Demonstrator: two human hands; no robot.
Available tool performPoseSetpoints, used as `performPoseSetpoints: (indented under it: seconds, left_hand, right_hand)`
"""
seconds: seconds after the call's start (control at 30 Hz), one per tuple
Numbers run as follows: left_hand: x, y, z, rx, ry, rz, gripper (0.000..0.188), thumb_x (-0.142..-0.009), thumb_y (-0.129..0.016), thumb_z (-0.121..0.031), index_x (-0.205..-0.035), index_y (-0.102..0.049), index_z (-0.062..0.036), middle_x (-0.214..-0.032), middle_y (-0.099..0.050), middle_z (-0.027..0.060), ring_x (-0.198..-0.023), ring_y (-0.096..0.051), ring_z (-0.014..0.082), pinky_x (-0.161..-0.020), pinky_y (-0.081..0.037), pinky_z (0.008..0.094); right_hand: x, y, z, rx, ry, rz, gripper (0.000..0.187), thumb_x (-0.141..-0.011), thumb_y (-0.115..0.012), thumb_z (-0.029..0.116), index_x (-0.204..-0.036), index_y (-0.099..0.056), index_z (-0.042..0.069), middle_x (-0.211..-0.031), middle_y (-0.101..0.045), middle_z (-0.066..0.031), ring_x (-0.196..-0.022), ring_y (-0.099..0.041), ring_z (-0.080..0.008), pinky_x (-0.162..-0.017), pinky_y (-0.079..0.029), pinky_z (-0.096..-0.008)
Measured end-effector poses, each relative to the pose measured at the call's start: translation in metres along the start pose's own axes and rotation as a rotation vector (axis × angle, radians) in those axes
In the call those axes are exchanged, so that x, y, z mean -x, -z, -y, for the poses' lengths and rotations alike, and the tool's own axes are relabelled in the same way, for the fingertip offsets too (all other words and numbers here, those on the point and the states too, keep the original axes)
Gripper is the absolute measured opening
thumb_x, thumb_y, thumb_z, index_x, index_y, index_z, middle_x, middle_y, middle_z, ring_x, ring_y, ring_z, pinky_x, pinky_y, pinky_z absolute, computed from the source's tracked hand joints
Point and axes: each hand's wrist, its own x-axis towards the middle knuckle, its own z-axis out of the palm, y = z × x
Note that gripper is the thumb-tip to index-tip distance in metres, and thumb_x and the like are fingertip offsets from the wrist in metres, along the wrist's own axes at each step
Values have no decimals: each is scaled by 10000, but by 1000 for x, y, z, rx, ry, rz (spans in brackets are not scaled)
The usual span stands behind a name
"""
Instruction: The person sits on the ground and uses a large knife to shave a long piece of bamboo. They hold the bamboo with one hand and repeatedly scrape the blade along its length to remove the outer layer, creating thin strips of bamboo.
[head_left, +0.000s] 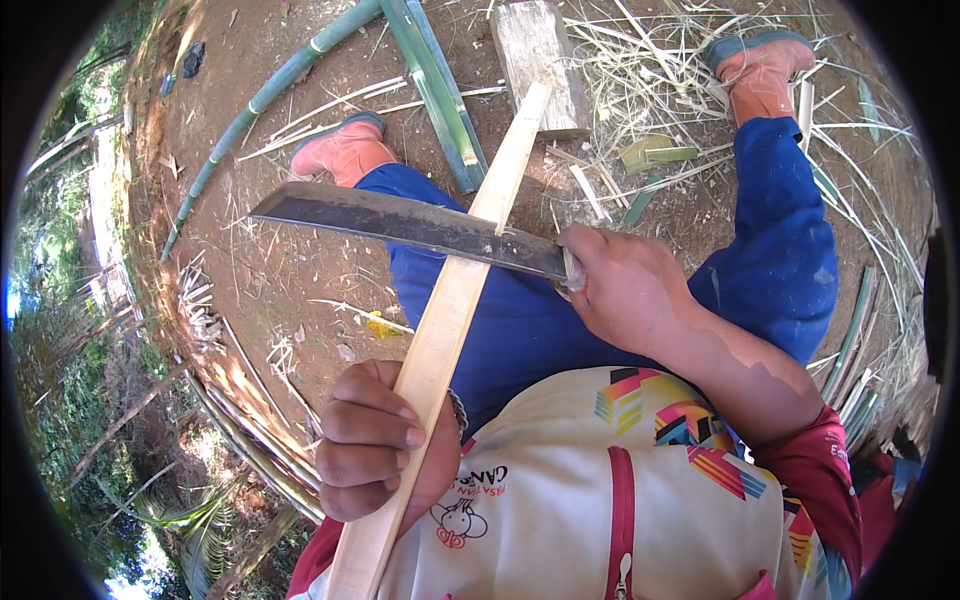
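A long pale bamboo strip (450,310) slants from my lap up and away, its narrow far end over a wooden block (540,60). My left hand (385,445) is closed round the strip's near part, fingers across its upper face. With my right hand (625,285) I grip a machete (410,220) by its handle, which is mostly hidden in the fist. The dark, broad blade points left and lies across the strip about midway along, seemingly touching it.
Green bamboo poles (265,100) and a split bamboo piece (435,95) lie on the dirt ahead. Thin shavings (640,85) heap around the block and my right boot (760,70). My left boot (340,150) stands beside the split piece. Plants (70,400) grow at the left.
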Motion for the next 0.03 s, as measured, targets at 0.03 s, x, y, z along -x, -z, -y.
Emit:
performPoseSetpoints:
  seconds: [0.03]
  left_hand:
    - [1,1,-1,1,15,-18,382,-972,-458,-401,-670,-380,-181,-623,-391,-50,-518,-449,92,-507,-378,247]
  right_hand:
    - [0,2,2,7,1,21,235,-853,-652,182,-1032,-553,66,-909,-704,-156,-813,-711,-346,-685,-560,-477]
